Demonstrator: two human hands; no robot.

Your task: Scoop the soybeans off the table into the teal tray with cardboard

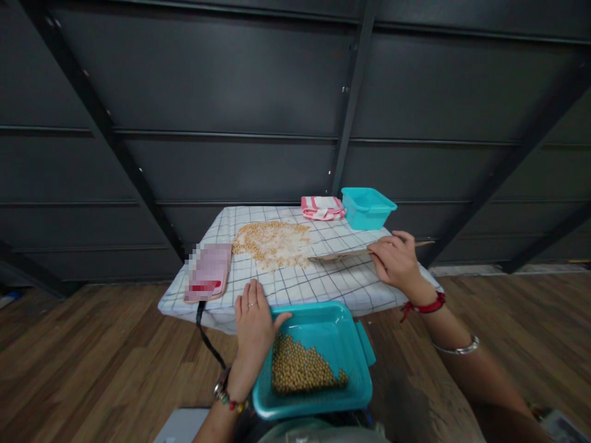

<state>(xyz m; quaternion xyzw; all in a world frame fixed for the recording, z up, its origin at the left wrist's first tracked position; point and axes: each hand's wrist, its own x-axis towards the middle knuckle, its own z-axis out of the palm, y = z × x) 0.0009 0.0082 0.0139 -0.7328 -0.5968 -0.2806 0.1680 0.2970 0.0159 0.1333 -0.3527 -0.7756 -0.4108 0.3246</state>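
Note:
My left hand (253,329) grips the left rim of a teal tub (323,403), thumb inside, fingers along the outside. The tub sits against my lap at the table's near edge and holds a heap of tan beans (300,369). My right hand (397,261) is closed on a flat piece of brown cardboard (339,253), held low over the checked tablecloth (318,283). The cardboard's left end lies by a spread pile of beans and pale grains (272,243) on the cloth.
A second, empty teal tub (367,208) and a folded pink-and-white cloth (322,207) sit at the table's far edge. A pink blurred flat item (209,271) with a black strap lies at the left. Dark panelled wall behind; wooden floor around.

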